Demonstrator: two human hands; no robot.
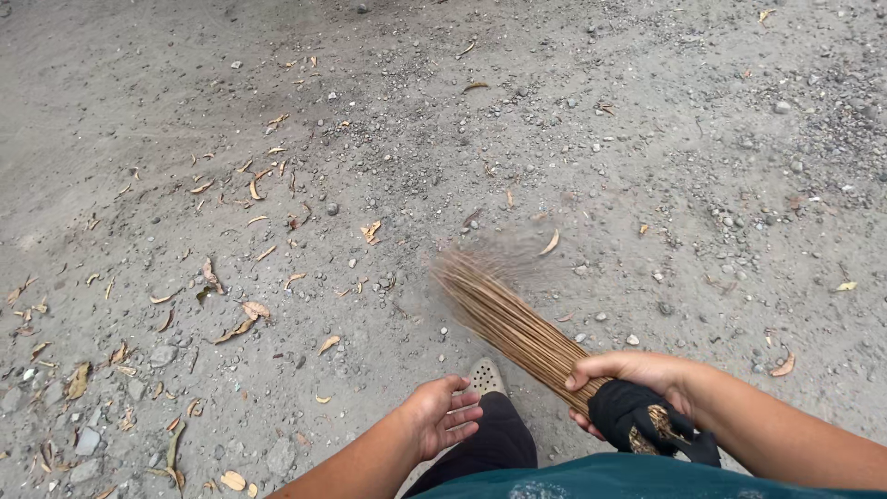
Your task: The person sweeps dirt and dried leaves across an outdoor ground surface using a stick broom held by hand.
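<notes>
Bare dirt ground [573, 120] fills the view, grey and gritty, strewn with small stones and pebbles throughout. Landmark: the stick broom [504, 319], a bundle of thin tan sticks, lying at a slant in the lower middle, bristle tips fanned and blurred at its upper left end, butt end wrapped in black cloth [637, 416] at the lower right. Dry leaves [242, 319] lie scattered mostly left of the broom, thickest toward the lower left corner, with a few loose ones above and right of it. Right hand [628, 374] wraps the broom just above the black cloth, fingers curled tight around the sticks, forearm running off to the right edge. Left hand [442, 416] sits just left of the broom's handle end, holding nothing, palm up, fingers loosely curled and half spread, not touching the broom. Between left hand and broom, a light perforated shoe [486, 376] shows on the ground, dark trouser leg [494, 439] beneath it. Teal garment [591, 480] along the bottom edge, below the broom's butt.
</notes>
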